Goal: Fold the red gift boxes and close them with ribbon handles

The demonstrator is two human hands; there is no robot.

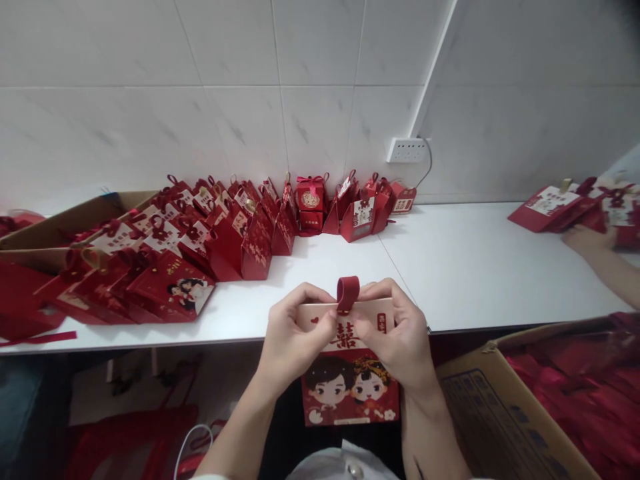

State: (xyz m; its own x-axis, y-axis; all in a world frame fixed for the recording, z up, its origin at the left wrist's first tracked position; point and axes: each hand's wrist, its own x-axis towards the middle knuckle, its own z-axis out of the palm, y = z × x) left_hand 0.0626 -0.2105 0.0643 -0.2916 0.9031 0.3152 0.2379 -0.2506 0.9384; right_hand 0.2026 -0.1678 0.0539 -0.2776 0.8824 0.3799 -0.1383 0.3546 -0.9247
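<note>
While both forearms reach up from the bottom edge, the left hand (299,343) and the right hand (403,340) grip the top of a red-and-cream wedding favour box (350,373), thumbs on its front and curled fingers behind. Each hand is closed in a pinch, the two thumb tips near each other just below a dark red strap loop (349,293) that stands up from the top edge. The favour box is held in front of the near edge of the white surface, its face toward the wearer, showing a double-happiness character above a cartoon couple. Just below it is a pale buttoned garment (345,463).

To the right, beside the right forearm, an open cardboard carton (495,407) holds dark red material (565,380), its pieces hard to tell apart. Low on the left, under the surface (470,267), lies more red material (130,437), blurred.

Beyond the hands, a front favour box printed with a couple (185,293) leans at the near end of packed rows of red favour boxes (257,247). Left of and behind them sits another open carton (75,217). Farther back stands a bow-tied box with a gold emblem (313,197). At far right, a co-worker's hand (593,240) touches a separate cluster of red boxes (550,207). Behind everything, a white power strip (407,151) is mounted on the marbled tile wall (240,113).
</note>
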